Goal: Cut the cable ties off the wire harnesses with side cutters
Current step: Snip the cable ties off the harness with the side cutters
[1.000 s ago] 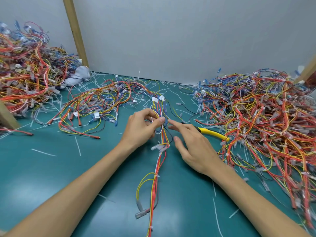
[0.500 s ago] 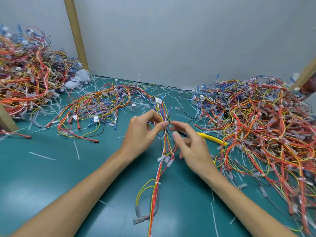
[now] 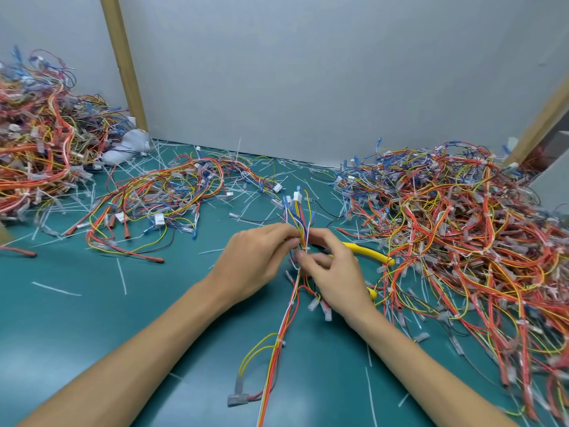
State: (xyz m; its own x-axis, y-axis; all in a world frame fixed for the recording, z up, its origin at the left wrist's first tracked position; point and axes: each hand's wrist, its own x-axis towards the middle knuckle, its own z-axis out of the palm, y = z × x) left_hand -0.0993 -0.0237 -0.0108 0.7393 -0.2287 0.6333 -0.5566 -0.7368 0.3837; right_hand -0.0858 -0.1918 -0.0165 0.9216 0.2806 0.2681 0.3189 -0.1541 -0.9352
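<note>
In the head view, both hands have closed in on one wire harness (image 3: 285, 318) that runs up the middle of the teal desk (image 3: 92, 318). The left hand (image 3: 255, 260) pinches the bundle between thumb and fingertips. The right hand (image 3: 335, 278) has curled thumb and fingers onto the same wires just below that grip, so the two hands now touch around a white cable tie (image 3: 306, 248). A second ago the right hand lay flat with fingers outstretched and only the forefinger reaching the wires; half a second ago those fingers were starting to fold. The harness's upper end, with its white connectors (image 3: 297, 197), lay lower along the desk then and now stands upright above the knuckles. The lower stretch still trails toward the near edge. The side cutters (image 3: 369, 254) have not moved: their yellow handles show behind and beside the right hand, apparently lying on the desk and not gripped. This probably means the person is still finding and exposing the next tie, so no cut is under way and the tool has yet to be picked up. The large tangle of harnesses (image 3: 462, 226) on the right, the heap (image 3: 37, 143) at far left and the scattered cut tie ends (image 3: 57, 289) look unchanged.
</note>
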